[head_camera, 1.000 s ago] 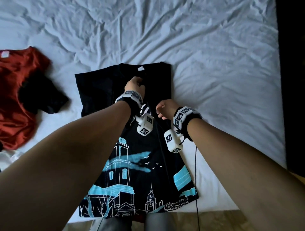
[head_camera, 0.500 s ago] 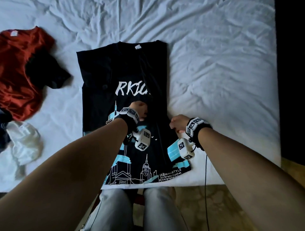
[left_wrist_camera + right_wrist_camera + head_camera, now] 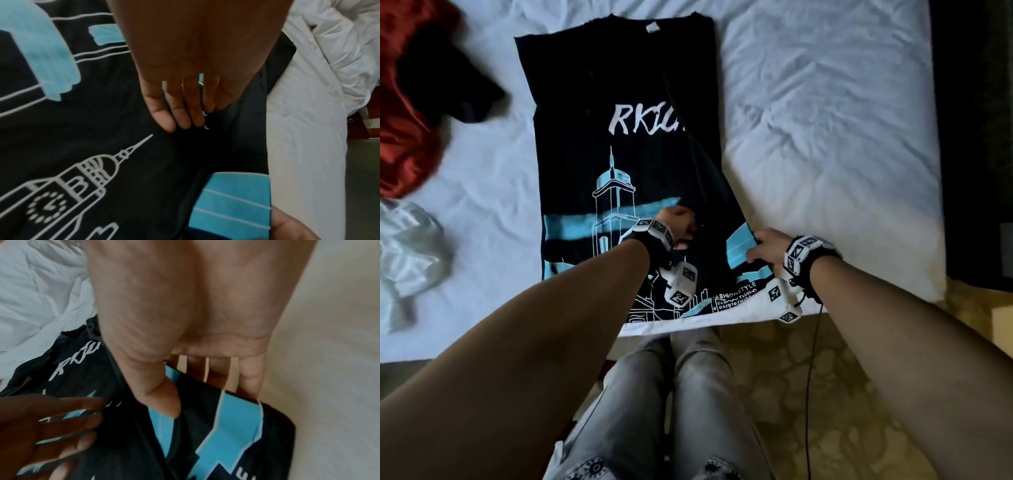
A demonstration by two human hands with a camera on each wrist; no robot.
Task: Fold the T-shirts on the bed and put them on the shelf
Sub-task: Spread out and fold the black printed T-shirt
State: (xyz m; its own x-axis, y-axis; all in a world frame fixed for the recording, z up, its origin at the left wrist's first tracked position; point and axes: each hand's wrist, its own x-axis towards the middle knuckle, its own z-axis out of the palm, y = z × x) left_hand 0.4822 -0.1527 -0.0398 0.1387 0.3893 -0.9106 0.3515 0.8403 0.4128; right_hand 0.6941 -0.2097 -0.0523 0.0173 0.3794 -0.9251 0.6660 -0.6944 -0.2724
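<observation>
- Nearest the viewer: the person's legs in grey trousers (image 3: 681, 404) stand against the near edge of the bed (image 3: 825, 137), a stance that brings both hands within reach of the garment's lower part.
- Right hand (image 3: 768, 248): thumb on top and fingers beneath, it pinches the lower right edge of the black T-shirt (image 3: 619, 85), seemingly so that this side can be folded in or pulled straight.
- Left hand (image 3: 676, 224): fingers straight and together, holding nothing, it lies flat on the shirt beside the folded-in right panel; judged to be pinning or smoothing the cloth while the other hand works.
- Black T-shirt: spread print-up on the white sheet, hem at the near bed edge and collar away, its right side already turned inward along a long crease; the left side looks unfolded.
- Far left: a grey-white garment (image 3: 407, 250), and beyond it a red T-shirt (image 3: 404, 102) with a dark garment (image 3: 458, 89) on it, lie crumpled, apparently awaiting folding.
- No shelf is in view.
</observation>
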